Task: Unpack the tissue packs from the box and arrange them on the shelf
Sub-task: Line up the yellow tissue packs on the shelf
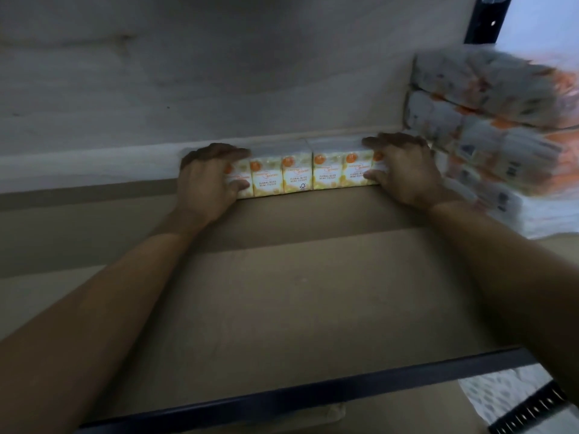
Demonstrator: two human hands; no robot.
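A row of mini tissue packs [299,177] stands upright at the back of a brown shelf [282,292], touching the back wall [219,89], labels facing out. The left hand [206,178] clasps the row's left end and the right hand [404,170] its right end, each with fingers [225,151] curled over the top and thumb on the front, seemingly squeezing the packs into one tight, straight line. A blurred stack of larger wrapped packs [488,120] sits just beside the right hand.
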